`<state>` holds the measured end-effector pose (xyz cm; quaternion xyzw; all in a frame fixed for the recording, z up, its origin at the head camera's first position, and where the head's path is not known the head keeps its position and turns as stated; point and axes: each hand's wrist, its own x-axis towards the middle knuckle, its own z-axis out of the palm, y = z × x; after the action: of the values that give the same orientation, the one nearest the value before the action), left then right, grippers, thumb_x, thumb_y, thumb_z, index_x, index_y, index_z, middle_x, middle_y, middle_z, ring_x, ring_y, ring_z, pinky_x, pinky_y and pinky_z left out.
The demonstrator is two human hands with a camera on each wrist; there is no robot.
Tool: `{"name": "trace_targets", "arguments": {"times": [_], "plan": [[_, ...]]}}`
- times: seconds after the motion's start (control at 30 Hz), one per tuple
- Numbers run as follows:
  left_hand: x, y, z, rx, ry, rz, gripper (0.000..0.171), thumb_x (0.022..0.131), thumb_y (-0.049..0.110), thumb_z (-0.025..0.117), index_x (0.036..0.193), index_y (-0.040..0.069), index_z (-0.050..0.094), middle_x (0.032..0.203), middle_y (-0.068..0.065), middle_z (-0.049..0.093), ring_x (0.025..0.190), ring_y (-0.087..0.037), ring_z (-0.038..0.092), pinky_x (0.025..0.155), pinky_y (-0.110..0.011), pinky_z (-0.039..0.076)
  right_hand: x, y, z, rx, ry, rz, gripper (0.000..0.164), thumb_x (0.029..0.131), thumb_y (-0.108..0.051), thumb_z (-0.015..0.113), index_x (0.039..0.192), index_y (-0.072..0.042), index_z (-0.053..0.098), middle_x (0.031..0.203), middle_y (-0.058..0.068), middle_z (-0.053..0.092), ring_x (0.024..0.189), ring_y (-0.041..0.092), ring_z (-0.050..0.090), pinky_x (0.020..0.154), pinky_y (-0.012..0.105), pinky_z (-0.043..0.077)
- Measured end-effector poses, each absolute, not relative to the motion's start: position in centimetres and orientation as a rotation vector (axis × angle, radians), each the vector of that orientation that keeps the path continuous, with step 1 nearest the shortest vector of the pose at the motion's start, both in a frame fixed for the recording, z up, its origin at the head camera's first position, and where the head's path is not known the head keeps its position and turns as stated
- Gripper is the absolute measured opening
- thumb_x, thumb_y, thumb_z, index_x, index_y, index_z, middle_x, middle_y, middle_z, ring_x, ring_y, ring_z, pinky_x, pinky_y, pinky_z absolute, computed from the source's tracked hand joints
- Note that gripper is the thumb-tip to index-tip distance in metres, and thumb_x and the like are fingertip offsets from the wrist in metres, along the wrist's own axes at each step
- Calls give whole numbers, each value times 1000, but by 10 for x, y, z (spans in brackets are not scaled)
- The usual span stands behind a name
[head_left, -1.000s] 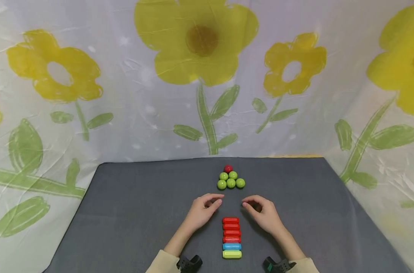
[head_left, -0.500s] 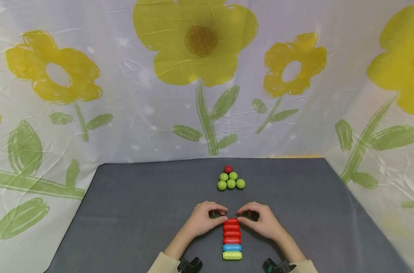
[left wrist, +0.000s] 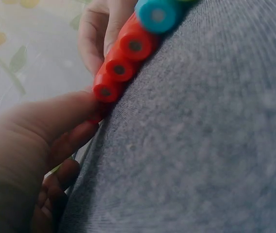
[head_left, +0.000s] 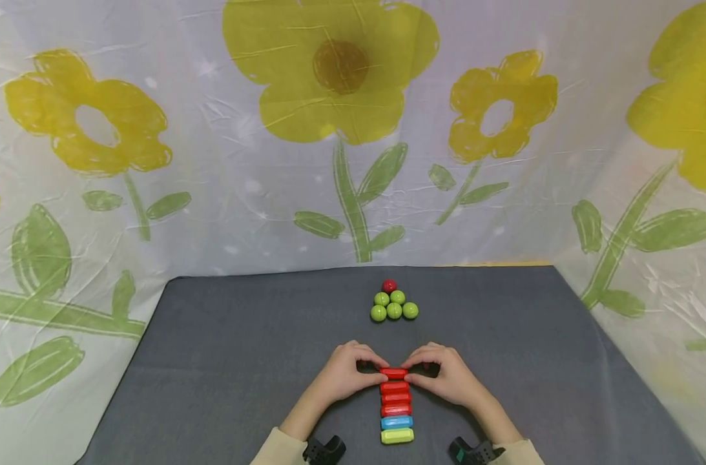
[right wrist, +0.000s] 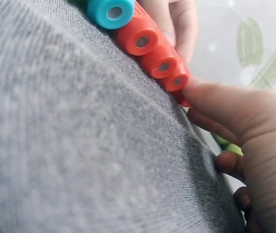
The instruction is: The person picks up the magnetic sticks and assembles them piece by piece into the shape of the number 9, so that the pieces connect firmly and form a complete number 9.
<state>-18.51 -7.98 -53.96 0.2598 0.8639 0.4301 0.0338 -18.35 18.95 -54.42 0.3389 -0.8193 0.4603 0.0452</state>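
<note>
In the head view my left hand (head_left: 347, 373) and right hand (head_left: 446, 373) pinch the two ends of a red magnetic rod (head_left: 393, 374) between thumb and forefinger. It lies crosswise, slightly apart from the far end of a column of similar rods. That column has three red rods (head_left: 396, 398), a blue rod (head_left: 396, 422) and a yellow-green rod (head_left: 397, 436), side by side. In the left wrist view, round metal discs show in the ends of the red rods (left wrist: 120, 69). The pinched rod is mostly hidden by fingers in both wrist views.
Beyond my hands, several green balls (head_left: 394, 310) and one red ball (head_left: 389, 285) form a triangle, red at the far tip. Dark grey cloth covers the table (head_left: 242, 361). A flower-printed curtain (head_left: 225, 194) rises behind its far edge.
Both hands have come back toward me and inward, from apart to the farthest red rod. They now pinch its ends, and a gap has opened between it and the column.
</note>
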Motion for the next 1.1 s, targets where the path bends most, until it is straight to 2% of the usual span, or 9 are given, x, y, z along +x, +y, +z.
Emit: {"name": "trace_targets", "arguments": {"times": [0.2,0.43,0.8,1.1], "plan": [[-184,-81,-538,802,2660,1288,17,88,33,90,104,29,86,95,17,75,84,-4,53,79,-28,42,-184,190,-546,1043,-2519,1401,19,88,-18,89,105,-25,84,101,-8,80,85,11,66,71,26,53],[-183,-80,-540,773,2662,1294,16,88,34,90,103,30,86,95,17,75,81,-5,51,76,-27,41,-184,191,-547,1044,-2536,1389,18,89,-20,89,106,-24,83,102,-8,80,86,9,65,72,26,53],[-189,-76,-541,689,2685,1322,15,88,32,90,101,26,86,89,18,73,77,-5,51,72,-25,43,-188,187,-547,957,-2581,1314,20,89,-18,89,106,-26,83,101,-12,78,83,6,64,71,26,53],[-206,-76,-542,726,2749,1334,15,89,27,89,103,22,86,89,12,74,78,-7,51,72,-27,42,-204,183,-550,929,-2505,1283,23,85,-9,90,104,-20,84,99,-8,78,78,8,63,67,26,52]]}}
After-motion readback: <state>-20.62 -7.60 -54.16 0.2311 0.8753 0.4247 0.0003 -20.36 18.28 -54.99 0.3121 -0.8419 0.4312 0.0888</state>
